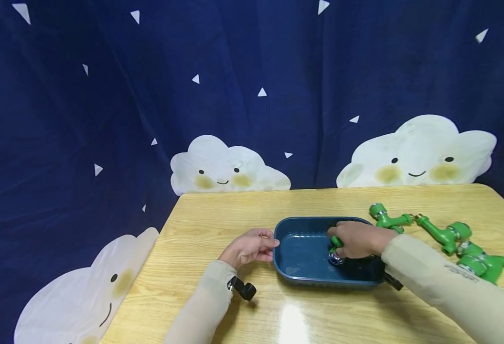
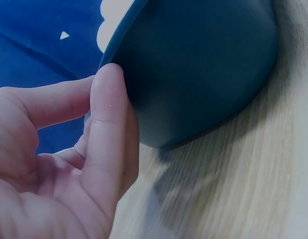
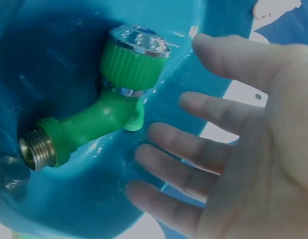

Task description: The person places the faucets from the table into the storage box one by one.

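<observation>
A dark blue rectangular plastic basin (image 1: 301,255) stands on the wooden table. My left hand (image 1: 253,246) pinches its left rim; the left wrist view shows the fingertips at the edge of the basin wall (image 2: 203,74). Inside the basin, toward its right side, lies a green tap (image 3: 101,114) with a ribbed, chrome-capped knob and a brass-coloured threaded end. Over that tap is my right hand (image 1: 359,239), which hides part of it in the head view. The right wrist view has its fingers (image 3: 193,149) spread and relaxed, apart from the tap.
To the basin's right, more green taps lie on the table (image 1: 217,210): one at the back (image 1: 387,220), another farther right (image 1: 445,234), and one partly behind the right sleeve (image 1: 488,265). A dark blue curtain (image 1: 243,62) with white clouds hangs behind the table.
</observation>
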`<state>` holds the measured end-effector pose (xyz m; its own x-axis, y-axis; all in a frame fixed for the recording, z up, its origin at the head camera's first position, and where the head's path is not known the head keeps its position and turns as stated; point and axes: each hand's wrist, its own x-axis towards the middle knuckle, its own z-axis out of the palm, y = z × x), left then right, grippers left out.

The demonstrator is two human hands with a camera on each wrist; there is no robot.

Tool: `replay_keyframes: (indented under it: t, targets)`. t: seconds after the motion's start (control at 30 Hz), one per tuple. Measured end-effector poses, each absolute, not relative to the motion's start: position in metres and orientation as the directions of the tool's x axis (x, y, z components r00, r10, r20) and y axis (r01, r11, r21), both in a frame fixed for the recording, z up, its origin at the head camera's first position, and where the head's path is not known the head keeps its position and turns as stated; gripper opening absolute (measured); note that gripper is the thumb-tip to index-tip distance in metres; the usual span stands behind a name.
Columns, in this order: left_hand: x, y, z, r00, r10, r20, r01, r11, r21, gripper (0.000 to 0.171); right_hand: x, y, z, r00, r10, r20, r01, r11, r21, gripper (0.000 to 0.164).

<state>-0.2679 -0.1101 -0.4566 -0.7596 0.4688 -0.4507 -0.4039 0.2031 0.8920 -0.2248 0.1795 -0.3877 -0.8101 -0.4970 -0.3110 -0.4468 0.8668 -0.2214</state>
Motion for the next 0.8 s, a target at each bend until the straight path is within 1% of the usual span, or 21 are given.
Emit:
replay_keyframes:
  t: [0.37, 0.63, 0.8]
  targets:
    - [-0.268, -0.109, -0.456, -0.758, 0.474, -0.449, -0.401, 0.205, 0.893, 0.019, -0.219, 0.188, -0.375, -0.829, -0.541, -0.144, -0.49, 0.826, -0.28, 0.041]
    - [-0.269, -0.109, -0.457, -0.756, 0.474, -0.452, -0.401, 0.211, 0.892, 0.018, -0.22, 0.211, -0.366, -0.836, -0.542, -0.086, -0.501, 0.817, -0.286, 0.04]
    - [-0.269, -0.11, -0.457, -0.755, 0.478, -0.45, -0.399, 0.21, 0.893, 0.018, -0.221, 0.223, -0.366, -0.846, -0.527, -0.082, -0.489, 0.829, -0.272, 0.041]
